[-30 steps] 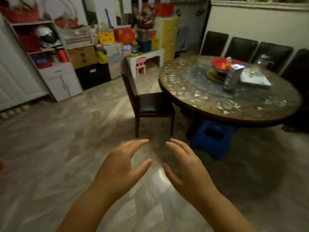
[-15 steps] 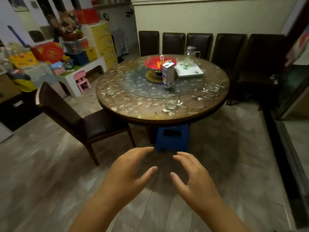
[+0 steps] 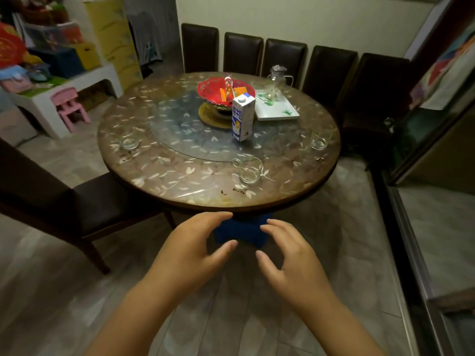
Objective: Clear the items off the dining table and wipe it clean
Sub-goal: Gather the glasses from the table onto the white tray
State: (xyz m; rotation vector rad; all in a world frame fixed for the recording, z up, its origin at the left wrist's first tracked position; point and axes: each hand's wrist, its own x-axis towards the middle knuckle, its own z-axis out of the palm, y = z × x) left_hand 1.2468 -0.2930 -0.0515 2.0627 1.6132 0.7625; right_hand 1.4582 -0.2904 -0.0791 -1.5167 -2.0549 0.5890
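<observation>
Hovering empty with fingers spread, the left hand [image 3: 189,250] and right hand [image 3: 293,260] hang short of the dining table [image 3: 180,176]. Beyond them stand 3 glass cups, nearest one [image 3: 249,171], and a milk carton [image 3: 242,117].

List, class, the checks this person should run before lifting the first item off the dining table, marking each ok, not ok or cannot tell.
1. Both hands free: left hand and right hand hold nothing: ok.
2. Nearest glass cup within reach and unobstructed: ok.
3. Milk carton upright: ok.
4. Carton empty: cannot tell.
5. Wiping cloth at hand: none visible: not ok.
6. Round table free of crumbs: not ok.
</observation>
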